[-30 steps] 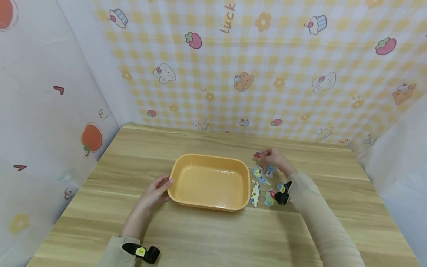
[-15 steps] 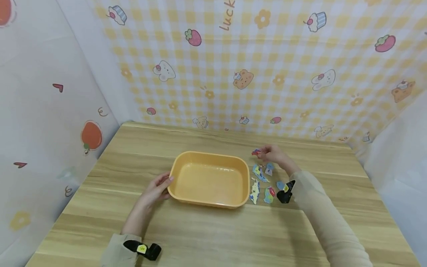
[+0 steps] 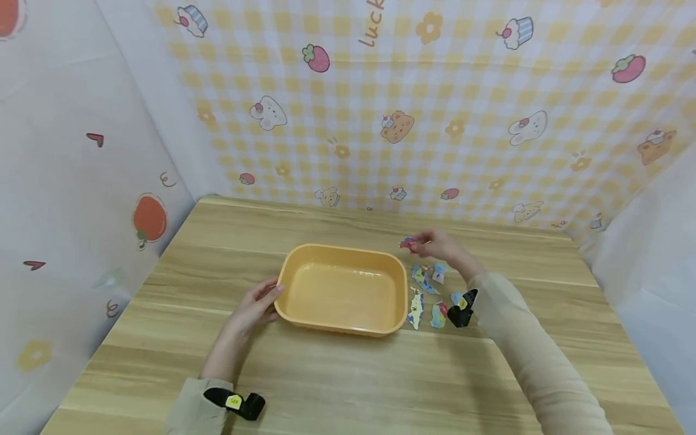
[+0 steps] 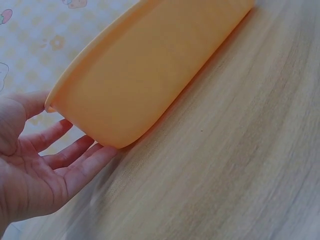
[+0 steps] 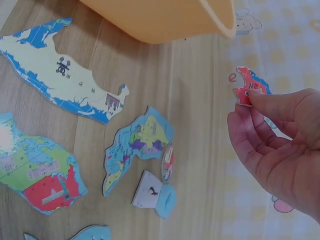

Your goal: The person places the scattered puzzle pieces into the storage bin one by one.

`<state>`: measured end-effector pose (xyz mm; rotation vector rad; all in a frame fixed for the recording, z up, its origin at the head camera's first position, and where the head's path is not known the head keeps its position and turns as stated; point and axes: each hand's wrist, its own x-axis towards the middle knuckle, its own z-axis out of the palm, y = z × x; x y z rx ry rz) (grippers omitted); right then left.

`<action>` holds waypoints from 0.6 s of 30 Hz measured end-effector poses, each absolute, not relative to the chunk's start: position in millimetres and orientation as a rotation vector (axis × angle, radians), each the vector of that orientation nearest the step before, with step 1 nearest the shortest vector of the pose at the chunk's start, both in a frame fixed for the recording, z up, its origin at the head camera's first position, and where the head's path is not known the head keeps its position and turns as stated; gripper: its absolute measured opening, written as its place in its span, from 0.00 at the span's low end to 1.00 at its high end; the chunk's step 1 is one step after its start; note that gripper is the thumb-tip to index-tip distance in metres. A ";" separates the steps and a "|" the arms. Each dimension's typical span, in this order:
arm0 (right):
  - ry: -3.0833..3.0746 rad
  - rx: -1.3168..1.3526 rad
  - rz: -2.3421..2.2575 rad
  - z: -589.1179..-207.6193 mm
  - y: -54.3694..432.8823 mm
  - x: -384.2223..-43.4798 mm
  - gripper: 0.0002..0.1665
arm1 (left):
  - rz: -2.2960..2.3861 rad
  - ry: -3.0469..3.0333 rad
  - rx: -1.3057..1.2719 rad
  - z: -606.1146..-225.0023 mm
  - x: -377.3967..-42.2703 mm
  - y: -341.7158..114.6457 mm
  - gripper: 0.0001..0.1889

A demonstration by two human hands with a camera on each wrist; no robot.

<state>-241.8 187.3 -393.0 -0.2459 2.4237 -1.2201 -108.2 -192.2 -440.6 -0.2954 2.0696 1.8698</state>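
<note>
Thumb and fingertips of the right hand (image 3: 437, 246) pinch a small, flat, red-and-blue map-printed piece (image 3: 407, 243), the other fingers loosely bent. That piece is near the far right corner of a rounded-rectangular yellow-orange plastic tub (image 3: 342, 299), outside its rim. At the tub's left end, the left hand (image 3: 255, 309) is partly open and grips it, thumb at the rim, fingers against the outer wall. Right of the tub, on a pale wood-grain tabletop (image 3: 326, 383), lie a long cream-and-blue piece (image 3: 415, 309) just beside it, a green piece with a red patch (image 5: 42, 175), a blue piece with yellow and purple patches (image 5: 142, 140), a white-and-light-blue piece (image 5: 146, 190) and a small narrow piece (image 5: 168, 162). A light blue piece (image 3: 455, 298) lies beside the black wrist camera (image 3: 461, 314) on the right beige sleeve (image 3: 533, 362). Yellow-and-white checked cloth (image 3: 348, 121) hangs behind.
</note>
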 end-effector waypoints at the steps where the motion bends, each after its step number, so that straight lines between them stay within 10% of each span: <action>1: 2.426 -0.258 -1.219 -392.0 185.9 -242.0 0.19 | 1.872 2.071 -0.294 -441.0 -108.3 -191.8 0.32; 18: 2.406 -0.316 -1.196 -371.6 147.0 -244.4 0.17 | 1.901 2.076 -0.267 -442.6 -107.5 -192.6 0.35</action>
